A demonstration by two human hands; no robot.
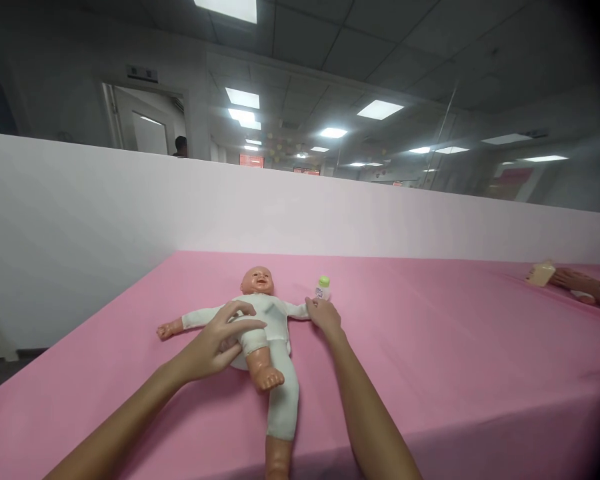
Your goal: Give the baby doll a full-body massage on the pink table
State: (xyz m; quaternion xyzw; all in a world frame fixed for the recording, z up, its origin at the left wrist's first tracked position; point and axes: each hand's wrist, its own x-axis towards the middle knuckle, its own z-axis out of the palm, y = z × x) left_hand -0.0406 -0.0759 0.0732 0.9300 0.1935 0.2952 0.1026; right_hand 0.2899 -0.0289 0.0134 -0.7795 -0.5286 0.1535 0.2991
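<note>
A baby doll (260,293) in a white suit lies on its back on the pink table (430,333), head toward the far side. My left hand (220,340) rests on the doll's waist and hip, fingers spread over the white cloth, beside its bare raised leg (263,370). My right hand (324,315) covers the end of the doll's outstretched arm, fingers curled around it. A small bottle with a green cap (323,287) stands just beyond my right hand.
A white partition wall (130,200) runs along the far side of the table. At the far right edge another person's hand (577,283) lies on the table beside a cream-coloured object (541,273). Glass office walls and ceiling lights lie beyond.
</note>
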